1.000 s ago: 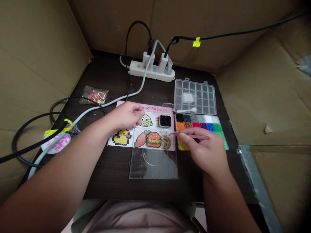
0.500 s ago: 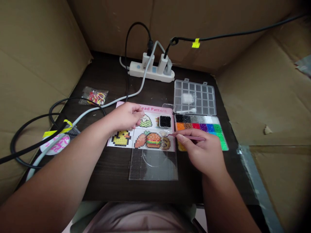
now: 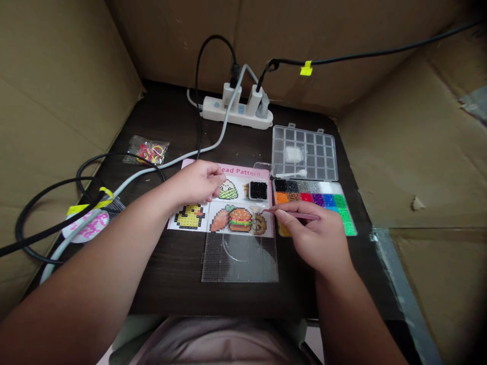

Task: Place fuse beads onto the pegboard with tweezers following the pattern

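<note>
Curling across the left of the table (image 3: 167,274), a black cable (image 3: 38,235) loops beside a round pink-and-white pad (image 3: 85,226), with a small plastic bag of coloured rubber bands (image 3: 146,150) above it. The left hand (image 3: 198,182) sits loose and empty, fingers slightly curled, over the upper left of a printed bead pattern sheet (image 3: 239,218); whether it touches the sheet is hard to tell. The sheet lies flat on the table, showing a duck, a carrot and a burger in beads. A clear pegboard (image 3: 239,258) lies against its bottom edge, a small tray of black beads (image 3: 258,190) sits on its upper right, and a white power strip (image 3: 236,114) stands well behind it. Further right, the right hand (image 3: 315,235) pinches pink tweezers (image 3: 300,215) between thumb and fingers, tips pointing left over the sheet's right edge. Under that hand lies a compartment box of coloured beads (image 3: 314,200), with a clear, nearly empty compartment box (image 3: 304,152) just above it
</note>
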Demonstrator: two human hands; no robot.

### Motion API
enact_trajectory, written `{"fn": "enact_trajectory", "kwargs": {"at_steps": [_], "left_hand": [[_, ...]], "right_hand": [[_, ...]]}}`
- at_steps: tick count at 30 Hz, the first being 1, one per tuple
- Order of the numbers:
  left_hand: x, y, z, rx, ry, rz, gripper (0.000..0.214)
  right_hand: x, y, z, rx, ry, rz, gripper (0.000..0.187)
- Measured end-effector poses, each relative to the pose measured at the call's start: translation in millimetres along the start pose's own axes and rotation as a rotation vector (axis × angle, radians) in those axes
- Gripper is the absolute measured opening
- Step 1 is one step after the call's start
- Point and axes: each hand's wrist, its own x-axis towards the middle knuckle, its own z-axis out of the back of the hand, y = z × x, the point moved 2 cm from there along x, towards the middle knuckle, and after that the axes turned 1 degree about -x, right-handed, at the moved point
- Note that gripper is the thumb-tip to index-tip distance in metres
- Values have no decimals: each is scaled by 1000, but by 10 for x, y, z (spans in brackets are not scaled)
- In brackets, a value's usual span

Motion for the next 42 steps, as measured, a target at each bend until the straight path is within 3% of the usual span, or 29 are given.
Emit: {"fn": "enact_trajectory", "kwargs": {"at_steps": [42], "left_hand": [[1, 15, 2, -9, -1, -1, 18]], "right_hand": [[-1, 8, 4, -13, -6, 25, 13]]}}
